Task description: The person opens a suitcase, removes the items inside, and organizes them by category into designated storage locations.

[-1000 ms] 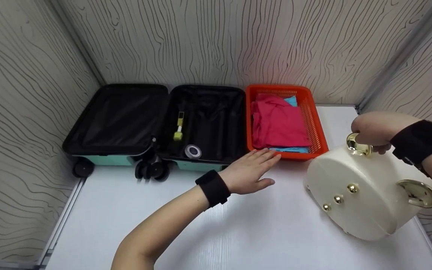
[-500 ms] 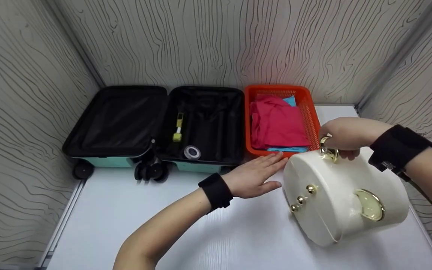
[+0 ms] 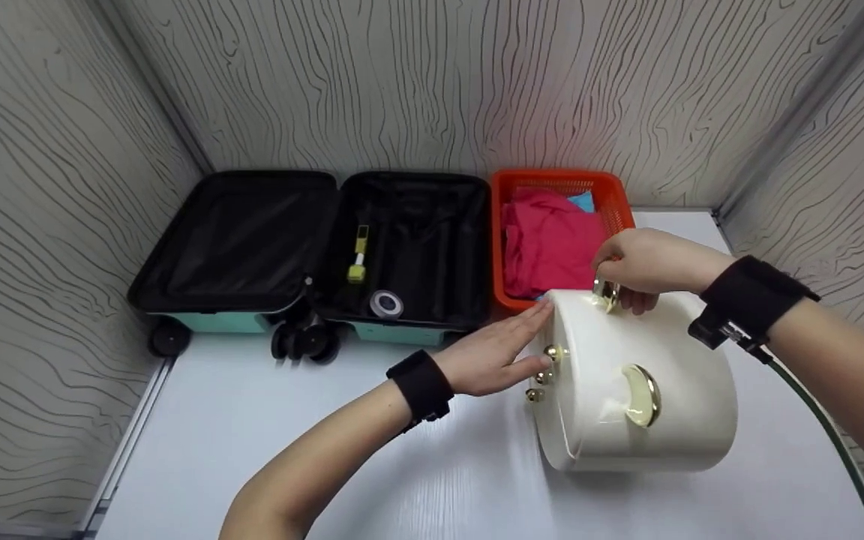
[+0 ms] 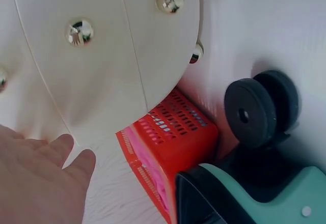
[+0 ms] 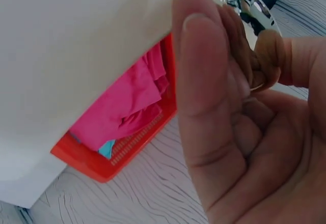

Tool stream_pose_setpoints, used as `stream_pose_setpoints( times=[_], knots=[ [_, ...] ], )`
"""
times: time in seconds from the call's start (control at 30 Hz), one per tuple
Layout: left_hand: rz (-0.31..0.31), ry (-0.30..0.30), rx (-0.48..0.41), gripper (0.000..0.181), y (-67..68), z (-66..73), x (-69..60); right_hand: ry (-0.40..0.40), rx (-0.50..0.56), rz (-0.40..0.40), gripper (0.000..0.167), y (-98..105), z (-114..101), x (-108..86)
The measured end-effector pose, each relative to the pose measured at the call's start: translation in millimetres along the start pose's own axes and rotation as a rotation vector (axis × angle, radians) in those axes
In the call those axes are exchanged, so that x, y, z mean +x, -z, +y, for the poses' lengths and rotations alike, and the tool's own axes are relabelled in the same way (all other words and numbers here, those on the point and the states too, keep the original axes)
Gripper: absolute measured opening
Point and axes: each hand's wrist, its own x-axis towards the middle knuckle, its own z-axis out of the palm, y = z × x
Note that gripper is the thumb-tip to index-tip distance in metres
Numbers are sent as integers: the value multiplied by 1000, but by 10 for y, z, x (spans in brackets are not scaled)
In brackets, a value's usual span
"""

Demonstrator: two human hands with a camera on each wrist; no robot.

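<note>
Head view. On the white surface (image 3: 432, 487), the right hand (image 3: 638, 270) curls its fingers round the gold handle (image 3: 606, 294) atop the white case (image 3: 657, 375). Over the past second the case has shifted from near the surface's right edge toward its middle; its gold crescent (image 3: 646, 396) now faces the near edge. The left hand (image 3: 496, 356), fingers straight and holding nothing, lies beside the case's left end, at the gold knobs (image 3: 552, 352). For the work in hand, I judge, this brings the case within reach of both hands. Along the far edge stand the opened suitcase (image 3: 244, 247) and the red basket (image 3: 498, 232), whose near right corner the case now hides.

Left wrist view. The fingertips come right up to the knobbed end; whether they touch is uncertain.

Right wrist view. The hand is bent round the handle, which it partly covers; beyond the case, pink cloth (image 5: 119, 104) lies in the basket.
</note>
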Motion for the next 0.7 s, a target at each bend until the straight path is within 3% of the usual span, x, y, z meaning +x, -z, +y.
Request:
stream_pose_setpoints(
  times=[0.33, 0.7],
  knots=[
    [48, 27, -43, 81, 90, -108, -114, 17, 70, 73, 34, -86, -110, 119],
    [85, 52, -60, 82, 156, -195, -159, 58, 26, 128, 31, -130, -190, 213]
  ],
)
